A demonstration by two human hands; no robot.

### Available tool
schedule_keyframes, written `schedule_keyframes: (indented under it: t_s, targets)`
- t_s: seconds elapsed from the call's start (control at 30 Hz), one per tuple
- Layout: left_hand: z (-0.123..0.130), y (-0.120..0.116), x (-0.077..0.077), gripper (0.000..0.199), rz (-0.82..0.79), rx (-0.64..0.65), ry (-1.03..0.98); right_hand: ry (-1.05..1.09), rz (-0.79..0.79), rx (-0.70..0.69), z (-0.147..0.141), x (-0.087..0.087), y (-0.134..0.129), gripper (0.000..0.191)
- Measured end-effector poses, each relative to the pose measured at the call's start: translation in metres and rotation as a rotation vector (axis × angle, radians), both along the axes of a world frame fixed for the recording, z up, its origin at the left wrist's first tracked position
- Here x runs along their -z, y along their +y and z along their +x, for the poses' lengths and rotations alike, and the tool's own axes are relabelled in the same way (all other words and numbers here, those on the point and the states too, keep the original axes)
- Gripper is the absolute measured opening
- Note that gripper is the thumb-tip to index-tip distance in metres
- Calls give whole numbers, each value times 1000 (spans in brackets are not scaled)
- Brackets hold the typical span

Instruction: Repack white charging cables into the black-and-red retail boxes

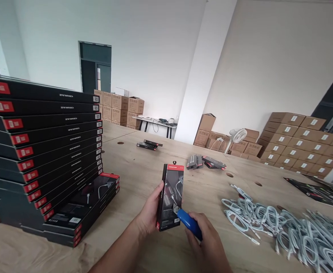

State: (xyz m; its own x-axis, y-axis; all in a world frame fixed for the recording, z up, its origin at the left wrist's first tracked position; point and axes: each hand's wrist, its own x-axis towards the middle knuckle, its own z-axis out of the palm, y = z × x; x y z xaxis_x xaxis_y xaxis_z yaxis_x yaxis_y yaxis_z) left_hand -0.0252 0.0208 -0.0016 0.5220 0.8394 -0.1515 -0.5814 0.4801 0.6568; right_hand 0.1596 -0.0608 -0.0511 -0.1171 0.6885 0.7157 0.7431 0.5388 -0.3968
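My left hand (150,210) grips a black and red product box (170,193) by its left side, the box upright with its printed face toward me. A blue-handled tool (189,223), seemingly a utility knife, is held in my right hand (204,235), with its metal tip at the lower part of the box's face. Tall at the left rises a stack of black boxes (55,132) with red corner labels. Beside its foot lies a shorter pile of the same boxes (89,197).
Coiled white cables (269,220) cover the table's right part. Small boxes (194,161) lie beyond my hands, with more boxes (147,145) farther left. Flat black printed sheets (320,191) are at the right edge. Cartons (303,140) and a fan (237,135) stand behind the table (132,170).
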Motion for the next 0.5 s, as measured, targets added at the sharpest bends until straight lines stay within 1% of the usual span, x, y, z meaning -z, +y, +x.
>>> schedule_keyframes:
  t_s: [0.1,0.2,0.27,0.37,0.43,0.5]
  targets:
    - [0,-1,-2,62,-9,21,-20,11,-25,-21,-1,-2,0,33]
    - [1,-3,-2,54,-33,3,-35,15,-33,-37,-1,1,2,35]
    - [2,-4,-2,51,-50,-19,-28,31,-3,-43,-2,6,6,39]
    - [2,-2,-2,51,-52,-44,-12,84,67,-45,-4,13,14,41]
    - [0,-1,-5,49,-56,-60,-2,111,88,-49,-5,13,17,43]
    - [-2,0,-10,45,-73,-83,11,126,77,-42,-7,8,16,45]
